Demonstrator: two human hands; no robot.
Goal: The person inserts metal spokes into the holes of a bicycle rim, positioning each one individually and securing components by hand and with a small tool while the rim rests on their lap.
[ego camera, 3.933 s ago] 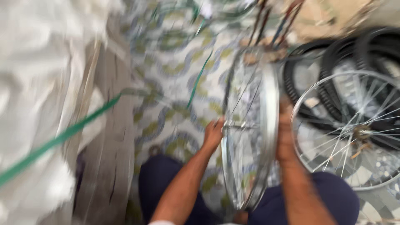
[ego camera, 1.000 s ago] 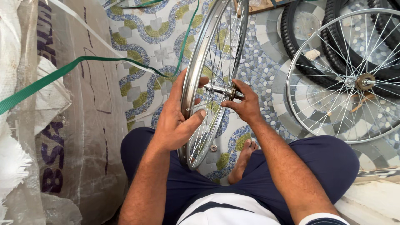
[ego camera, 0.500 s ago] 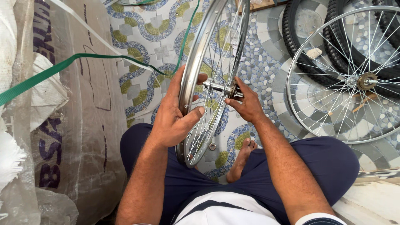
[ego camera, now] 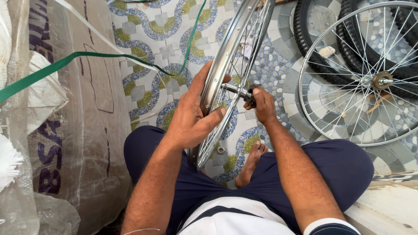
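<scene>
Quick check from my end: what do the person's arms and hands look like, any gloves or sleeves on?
Both hands are bare: no gloves, rings or watch show on the left hand or the right hand. The forearms are uncovered too. Only by the right upper arm does clothing show: a short white sleeve with a dark navy edge. The left arm shows no sleeve in view.

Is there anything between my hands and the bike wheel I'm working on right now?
Nothing visible. The left hand grips the rim of the upright wheel directly, and the right hand pinches the hub axle at its centre. The second wheel and tyres lie apart on the tiled floor.
</scene>
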